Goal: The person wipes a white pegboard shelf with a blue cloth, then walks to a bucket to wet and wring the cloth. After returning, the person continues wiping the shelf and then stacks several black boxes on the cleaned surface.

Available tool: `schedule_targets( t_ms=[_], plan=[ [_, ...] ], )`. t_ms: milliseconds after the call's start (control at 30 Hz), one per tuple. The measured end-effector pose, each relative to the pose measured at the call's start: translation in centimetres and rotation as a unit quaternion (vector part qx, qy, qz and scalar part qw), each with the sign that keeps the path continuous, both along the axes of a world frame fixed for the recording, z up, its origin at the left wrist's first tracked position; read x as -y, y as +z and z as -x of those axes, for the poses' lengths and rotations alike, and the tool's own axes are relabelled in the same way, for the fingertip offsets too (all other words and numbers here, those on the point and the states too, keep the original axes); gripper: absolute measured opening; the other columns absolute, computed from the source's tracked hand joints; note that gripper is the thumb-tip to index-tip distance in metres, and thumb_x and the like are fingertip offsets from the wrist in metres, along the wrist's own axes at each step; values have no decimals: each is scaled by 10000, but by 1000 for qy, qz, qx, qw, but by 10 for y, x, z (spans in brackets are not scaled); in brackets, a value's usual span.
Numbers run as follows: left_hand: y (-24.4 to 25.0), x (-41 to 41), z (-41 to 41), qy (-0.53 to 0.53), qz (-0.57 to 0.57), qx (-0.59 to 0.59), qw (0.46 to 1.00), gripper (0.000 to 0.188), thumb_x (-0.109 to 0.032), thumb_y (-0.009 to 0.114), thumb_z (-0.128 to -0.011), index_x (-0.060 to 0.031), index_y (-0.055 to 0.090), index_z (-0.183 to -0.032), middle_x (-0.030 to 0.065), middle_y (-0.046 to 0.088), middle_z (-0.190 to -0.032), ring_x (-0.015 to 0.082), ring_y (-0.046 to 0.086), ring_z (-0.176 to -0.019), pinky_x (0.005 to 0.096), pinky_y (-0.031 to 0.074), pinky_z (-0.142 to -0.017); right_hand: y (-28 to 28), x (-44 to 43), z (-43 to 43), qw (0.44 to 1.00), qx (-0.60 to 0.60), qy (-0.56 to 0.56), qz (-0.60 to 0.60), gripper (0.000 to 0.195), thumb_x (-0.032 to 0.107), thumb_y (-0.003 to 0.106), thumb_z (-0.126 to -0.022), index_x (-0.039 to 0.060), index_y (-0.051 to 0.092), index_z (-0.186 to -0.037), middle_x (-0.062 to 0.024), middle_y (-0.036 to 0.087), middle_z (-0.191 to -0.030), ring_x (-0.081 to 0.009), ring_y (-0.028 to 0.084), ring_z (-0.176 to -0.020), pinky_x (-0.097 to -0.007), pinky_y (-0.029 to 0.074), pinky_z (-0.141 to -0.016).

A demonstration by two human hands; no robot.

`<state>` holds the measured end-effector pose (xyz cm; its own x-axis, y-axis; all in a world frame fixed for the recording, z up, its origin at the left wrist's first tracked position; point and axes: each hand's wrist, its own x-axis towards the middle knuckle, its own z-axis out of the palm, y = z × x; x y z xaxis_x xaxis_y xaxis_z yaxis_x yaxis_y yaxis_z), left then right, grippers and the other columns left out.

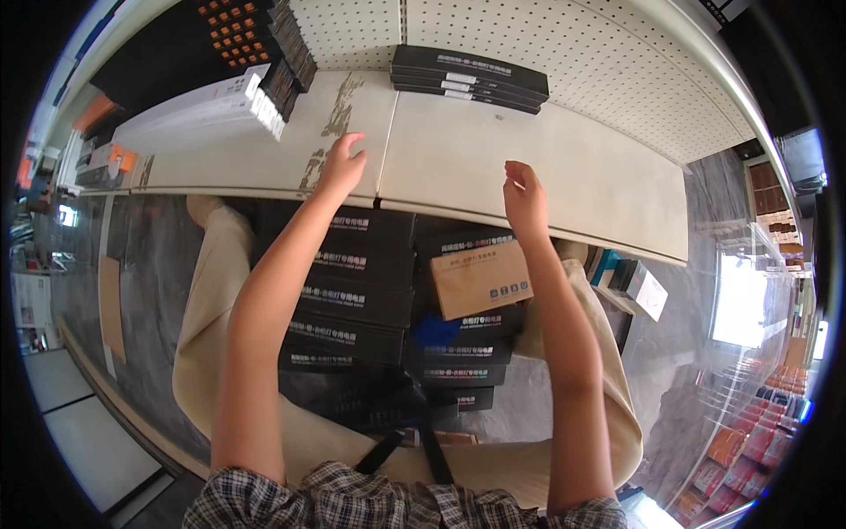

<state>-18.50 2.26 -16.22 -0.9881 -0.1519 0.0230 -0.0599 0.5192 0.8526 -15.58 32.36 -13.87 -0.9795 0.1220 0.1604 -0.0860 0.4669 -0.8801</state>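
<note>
My left hand (344, 164) is raised over the beige metal shelf (449, 152), its thumb and forefinger apart with nothing between them. Farther right, my right hand (527, 198) hovers near the shelf's front edge, loosely curled and holding nothing. Against the back panel, between and beyond both hands, lies a short stack of long black boxes (470, 66) with printed writing. Black boxes (357, 261) of similar look are piled on the floor between my legs. A brown cardboard box (482, 278) rests tilted on the right-hand pile, partly hidden by my right forearm.
White long boxes (198, 109) and black boxes with orange marks (234, 30) crowd the shelf's left end. A perforated panel (568, 59) rises behind. Small boxes (638, 284) stand by my right leg. A cardboard piece (111, 307) lies on the floor at left.
</note>
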Motion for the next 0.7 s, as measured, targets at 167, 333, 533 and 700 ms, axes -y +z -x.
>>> schedule_targets(
  t_ms=[167, 333, 533, 700],
  plan=[
    [-11, 75, -82, 74, 96, -50, 991, 266, -40, 524, -753, -34, 553, -1018, 150, 552, -1038, 303, 504, -1039, 370, 402, -893, 26, 71, -74, 979, 119, -10, 163, 133, 51, 483, -814, 22, 585, -894, -104, 622, -775, -217, 610, -707, -308, 469, -646],
    [-23, 131, -143, 180, 199, 180, 946, 527, -238, 565, -766, -43, 402, -1228, 199, 379, -1277, 401, 349, -1173, 459, 343, -957, 12, 132, -141, 979, 154, 65, -113, 293, 155, 541, -774, -31, 554, -1000, -220, 587, -935, -356, 565, -894, -389, 453, -791],
    [-20, 153, -167, 154, 92, 286, 941, 661, -355, 544, -815, 12, 313, -1314, 217, 351, -1342, 363, 346, -1228, 415, 319, -994, -14, 154, -161, 945, 230, 50, -227, 624, 195, 573, -748, -94, 323, -1241, -306, 479, -1125, -407, 501, -1018, -415, 411, -892],
    [-2, 156, -184, 104, -22, 293, 950, 684, -344, 542, -836, -37, 244, -1369, 192, 296, -1392, 304, 322, -1268, 378, 294, -1014, -23, 159, -156, 948, 261, 16, -179, 704, 244, 607, -724, -98, 282, -1246, -310, 449, -1170, -413, 487, -1058, -413, 412, -907]
  ],
)
